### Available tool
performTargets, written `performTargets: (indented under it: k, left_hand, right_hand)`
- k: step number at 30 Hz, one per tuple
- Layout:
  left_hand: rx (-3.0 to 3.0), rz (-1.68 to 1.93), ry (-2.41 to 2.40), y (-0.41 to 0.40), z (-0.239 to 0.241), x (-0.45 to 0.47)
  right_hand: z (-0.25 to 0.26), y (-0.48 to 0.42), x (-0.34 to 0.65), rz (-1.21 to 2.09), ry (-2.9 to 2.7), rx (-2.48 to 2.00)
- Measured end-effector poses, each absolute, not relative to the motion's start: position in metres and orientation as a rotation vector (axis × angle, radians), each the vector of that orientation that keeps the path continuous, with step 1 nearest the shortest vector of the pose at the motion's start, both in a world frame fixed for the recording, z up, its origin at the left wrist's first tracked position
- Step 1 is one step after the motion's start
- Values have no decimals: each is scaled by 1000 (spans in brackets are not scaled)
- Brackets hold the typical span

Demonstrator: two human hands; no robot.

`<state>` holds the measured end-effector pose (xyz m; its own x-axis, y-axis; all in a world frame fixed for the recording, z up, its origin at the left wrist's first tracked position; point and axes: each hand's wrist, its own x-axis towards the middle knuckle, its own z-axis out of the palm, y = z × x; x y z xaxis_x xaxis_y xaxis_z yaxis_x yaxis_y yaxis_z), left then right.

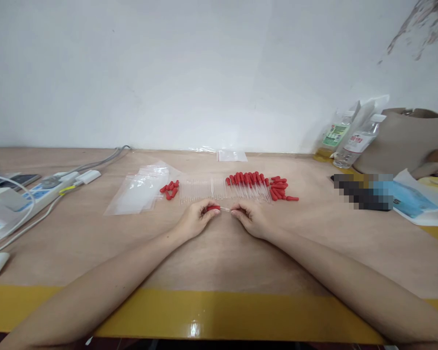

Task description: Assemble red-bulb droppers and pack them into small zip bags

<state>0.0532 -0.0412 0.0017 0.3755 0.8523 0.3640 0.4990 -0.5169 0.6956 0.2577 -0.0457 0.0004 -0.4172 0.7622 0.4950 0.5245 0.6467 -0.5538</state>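
My left hand [199, 217] pinches a red rubber dropper bulb [213, 207]. From the bulb's end a thin clear glass tube [225, 209] runs across to my right hand [250, 218], whose thumb and fingers are closed on its other end. Just beyond my hands lies a row of bare glass tubes [202, 188]. To its right, several droppers with red bulbs fitted [246, 179] lie side by side. Loose red bulbs form a small pile on the left [170, 188] and another on the right [278, 187].
Clear plastic bags [135, 192] lie left of the tubes, and a small one [232, 156] is by the wall. A power strip [44, 192] with cables is at far left. Two bottles [359, 141], a grey-beige bag [405, 141] and a blue packet [412, 199] stand or lie at right.
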Motion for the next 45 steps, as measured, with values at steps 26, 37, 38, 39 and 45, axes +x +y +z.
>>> performTargets:
  k: [26, 37, 38, 39, 45]
  left_hand:
    - [2582, 919, 914, -51, 6, 58]
    - [2581, 899, 941, -38, 8, 48]
    - [2536, 934, 1002, -36, 7, 46]
    - [2477, 970, 1072, -34, 5, 44]
    - [2358, 913, 1191, -26, 0, 42]
  right_hand:
    - [4, -51, 254, -38, -2407, -1031]
    - [19, -51, 254, 323, -2450, -1006]
    - [21, -50, 257, 307, -2417, -1023]
    - [24, -48, 261, 272, -2357, -1072]
    - [36, -7, 292, 108, -1796, -1718]
